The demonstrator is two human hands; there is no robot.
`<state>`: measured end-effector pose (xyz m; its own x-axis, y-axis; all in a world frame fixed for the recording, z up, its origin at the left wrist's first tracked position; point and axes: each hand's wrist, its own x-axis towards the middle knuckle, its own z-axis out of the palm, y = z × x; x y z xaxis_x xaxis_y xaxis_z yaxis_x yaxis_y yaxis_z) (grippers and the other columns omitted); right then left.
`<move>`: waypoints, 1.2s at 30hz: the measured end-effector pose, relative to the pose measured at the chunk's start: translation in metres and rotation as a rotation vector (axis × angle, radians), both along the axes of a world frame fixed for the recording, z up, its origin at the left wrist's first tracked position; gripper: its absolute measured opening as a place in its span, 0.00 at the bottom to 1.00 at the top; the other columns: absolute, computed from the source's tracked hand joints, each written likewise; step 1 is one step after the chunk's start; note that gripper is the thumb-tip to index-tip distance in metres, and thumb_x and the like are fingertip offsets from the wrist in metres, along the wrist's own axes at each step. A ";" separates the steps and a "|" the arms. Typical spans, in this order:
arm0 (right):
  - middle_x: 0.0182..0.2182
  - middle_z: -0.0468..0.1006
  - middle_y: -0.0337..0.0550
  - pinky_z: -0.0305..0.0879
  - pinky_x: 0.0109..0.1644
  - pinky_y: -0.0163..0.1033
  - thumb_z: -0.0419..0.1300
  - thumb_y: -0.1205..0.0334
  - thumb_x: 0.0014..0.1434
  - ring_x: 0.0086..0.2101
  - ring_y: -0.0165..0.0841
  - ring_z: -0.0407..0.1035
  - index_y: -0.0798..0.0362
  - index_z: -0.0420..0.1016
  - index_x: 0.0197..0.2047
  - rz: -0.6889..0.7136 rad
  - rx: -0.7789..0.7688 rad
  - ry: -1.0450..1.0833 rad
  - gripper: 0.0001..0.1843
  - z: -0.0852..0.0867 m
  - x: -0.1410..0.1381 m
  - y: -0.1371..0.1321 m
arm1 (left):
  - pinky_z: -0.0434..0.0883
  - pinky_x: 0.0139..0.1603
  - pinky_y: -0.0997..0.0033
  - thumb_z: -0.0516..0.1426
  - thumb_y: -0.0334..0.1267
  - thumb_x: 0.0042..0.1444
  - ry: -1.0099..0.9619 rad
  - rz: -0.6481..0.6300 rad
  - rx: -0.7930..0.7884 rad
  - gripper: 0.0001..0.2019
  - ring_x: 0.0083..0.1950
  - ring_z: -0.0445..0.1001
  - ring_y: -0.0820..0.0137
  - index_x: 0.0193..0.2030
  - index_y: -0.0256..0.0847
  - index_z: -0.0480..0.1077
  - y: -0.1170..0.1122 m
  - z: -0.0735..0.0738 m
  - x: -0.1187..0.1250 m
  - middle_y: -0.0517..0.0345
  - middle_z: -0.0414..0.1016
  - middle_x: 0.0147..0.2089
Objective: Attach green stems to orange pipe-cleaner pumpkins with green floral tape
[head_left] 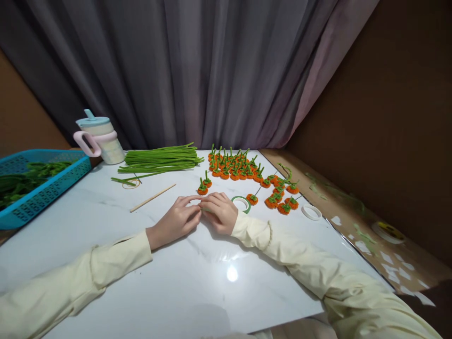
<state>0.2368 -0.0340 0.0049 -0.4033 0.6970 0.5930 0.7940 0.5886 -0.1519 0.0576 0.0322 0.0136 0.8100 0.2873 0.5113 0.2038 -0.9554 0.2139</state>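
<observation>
Dark grey pleated curtains (183, 70) hang behind the far edge of a white, marble-patterned worktop (169, 292). Near its middle, the person's left hand (178, 219) and right hand (219, 212) meet, fingertips close together; whether they are clamped on anything cannot be told, because the fingers hide it. Just beyond the hands, toward the far edge, stands a pair of fuzzy orange pieces with green stems (202, 189). Just beside the right hand lies a green-rimmed tape roll (248, 203), and next to it a single orange piece (252, 199). Many more orange pieces (233, 169) crowd the far edge, with a looser group (278, 197) near the right edge beside a white ring-shaped roll (310, 217). Fuzzy green stems (160, 157) lie bundled along the far edge, left of centre, and a thin wooden stick (153, 197) lies slantwise nearer the left hand. At the far left corner stands a pale tumbler with a blue lid and pink handle (111, 146), near a blue plastic basket (45, 200) at the left edge.
</observation>
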 end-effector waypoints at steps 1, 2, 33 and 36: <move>0.41 0.73 0.52 0.57 0.44 0.43 0.50 0.68 0.58 0.43 0.38 0.63 0.58 0.67 0.44 -0.012 0.033 -0.060 0.11 -0.001 -0.001 0.000 | 0.64 0.52 0.59 0.47 0.33 0.60 0.009 -0.005 0.016 0.11 0.54 0.65 0.62 0.35 0.38 0.70 0.000 0.000 0.000 0.46 0.71 0.47; 0.40 0.73 0.52 0.56 0.44 0.44 0.50 0.69 0.57 0.44 0.38 0.62 0.59 0.67 0.45 -0.022 0.061 -0.110 0.12 -0.002 -0.001 0.000 | 0.64 0.52 0.59 0.46 0.33 0.60 0.016 -0.008 0.033 0.11 0.55 0.65 0.62 0.35 0.38 0.70 -0.001 0.000 0.000 0.46 0.72 0.47; 0.28 0.76 0.43 0.54 0.41 0.42 0.50 0.69 0.57 0.32 0.33 0.65 0.58 0.70 0.32 -0.165 0.338 -0.162 0.09 -0.004 -0.005 0.005 | 0.61 0.49 0.60 0.45 0.30 0.61 0.058 -0.025 0.137 0.13 0.60 0.62 0.62 0.34 0.38 0.69 -0.003 0.002 0.002 0.46 0.74 0.43; 0.29 0.77 0.44 0.54 0.40 0.41 0.50 0.69 0.57 0.31 0.33 0.65 0.58 0.70 0.34 -0.185 0.279 -0.094 0.08 -0.005 0.000 0.006 | 0.61 0.49 0.60 0.45 0.29 0.61 0.045 -0.028 0.128 0.12 0.60 0.62 0.62 0.34 0.38 0.69 -0.003 0.002 0.002 0.48 0.75 0.42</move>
